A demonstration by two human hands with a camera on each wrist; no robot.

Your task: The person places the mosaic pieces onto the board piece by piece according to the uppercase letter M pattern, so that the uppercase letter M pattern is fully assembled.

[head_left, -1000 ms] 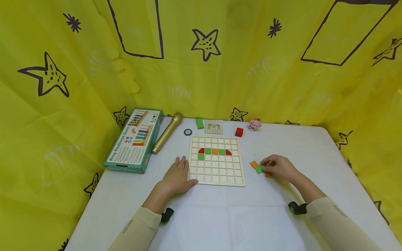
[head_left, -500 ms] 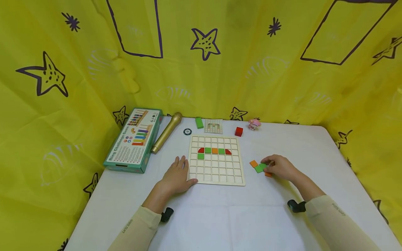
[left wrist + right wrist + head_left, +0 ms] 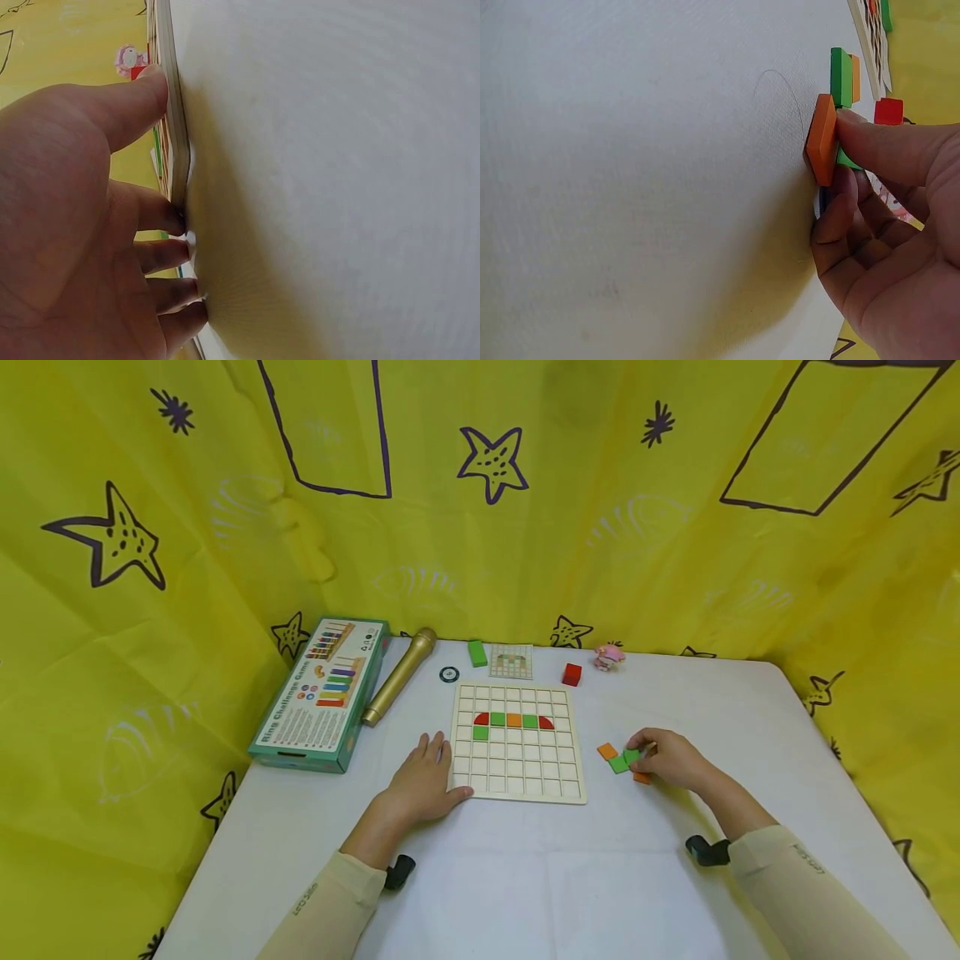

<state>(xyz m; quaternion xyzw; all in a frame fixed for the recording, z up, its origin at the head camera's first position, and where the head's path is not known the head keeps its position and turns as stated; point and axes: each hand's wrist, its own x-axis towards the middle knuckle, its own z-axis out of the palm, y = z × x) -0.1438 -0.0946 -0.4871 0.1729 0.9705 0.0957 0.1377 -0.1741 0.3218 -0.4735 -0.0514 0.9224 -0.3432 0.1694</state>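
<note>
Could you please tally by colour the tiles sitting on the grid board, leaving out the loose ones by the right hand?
Red tiles: 2
Green tiles: 3
Orange tile: 1
Total on the grid board: 6

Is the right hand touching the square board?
Apart. The head view shows white table and an orange tile between the right hand and the board.

Head view forward, down; wrist views near fingers [image 3: 163, 256].
</note>
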